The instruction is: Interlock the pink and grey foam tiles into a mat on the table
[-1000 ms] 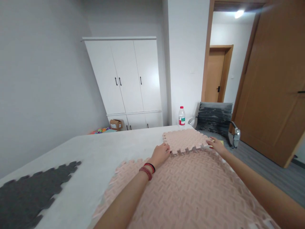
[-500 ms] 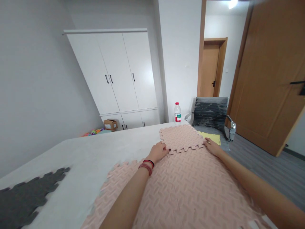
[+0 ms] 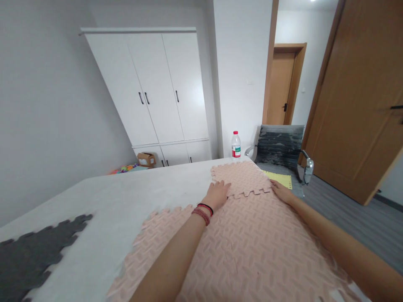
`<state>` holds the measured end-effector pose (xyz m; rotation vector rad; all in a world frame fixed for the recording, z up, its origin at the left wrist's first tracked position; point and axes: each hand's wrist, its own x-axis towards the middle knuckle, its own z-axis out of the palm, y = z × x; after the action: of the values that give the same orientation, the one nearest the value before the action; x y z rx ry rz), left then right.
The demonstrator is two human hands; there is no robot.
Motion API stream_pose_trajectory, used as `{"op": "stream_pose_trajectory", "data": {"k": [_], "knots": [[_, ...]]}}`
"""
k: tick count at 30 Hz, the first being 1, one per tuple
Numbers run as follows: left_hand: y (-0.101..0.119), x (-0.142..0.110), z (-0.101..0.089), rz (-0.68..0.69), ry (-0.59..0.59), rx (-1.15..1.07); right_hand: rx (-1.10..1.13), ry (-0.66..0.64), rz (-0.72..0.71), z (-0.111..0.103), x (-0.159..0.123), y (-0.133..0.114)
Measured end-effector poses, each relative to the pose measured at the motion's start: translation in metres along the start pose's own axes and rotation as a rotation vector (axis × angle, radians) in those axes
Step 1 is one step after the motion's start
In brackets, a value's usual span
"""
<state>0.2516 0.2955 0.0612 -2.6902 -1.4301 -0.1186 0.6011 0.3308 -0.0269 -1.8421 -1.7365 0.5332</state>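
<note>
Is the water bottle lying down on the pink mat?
No, the water bottle stands upright past the far edge of the pink mat, not touching it.

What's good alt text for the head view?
Both hands press flat on pink foam mats on a white table: left hand and right hand at the toothed seam of the far mat. Grey mat lies left; bottle and chair beyond.

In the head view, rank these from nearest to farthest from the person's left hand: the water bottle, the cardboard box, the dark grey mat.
From the left hand:
1. Water bottle, beyond it at the table's far edge, slightly to the right.
2. Cardboard box, on the floor by the wardrobe, far left.
3. Dark grey mat, at the table's near left corner.
</note>
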Motion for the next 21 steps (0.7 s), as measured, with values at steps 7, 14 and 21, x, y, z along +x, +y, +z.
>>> {"op": "stream_pose_trajectory", "data": {"k": [7,14,21], "knots": [[0.013,-0.003,0.002,0.194,-0.068,-0.047,0.027,0.007,0.042,-0.002,-0.007,-0.010],[0.027,0.004,0.004,0.139,-0.095,-0.025,-0.020,-0.019,0.030,-0.003,-0.014,-0.018],[0.049,0.003,0.005,0.081,-0.058,-0.013,-0.141,-0.117,0.105,-0.009,-0.011,-0.039]]}}
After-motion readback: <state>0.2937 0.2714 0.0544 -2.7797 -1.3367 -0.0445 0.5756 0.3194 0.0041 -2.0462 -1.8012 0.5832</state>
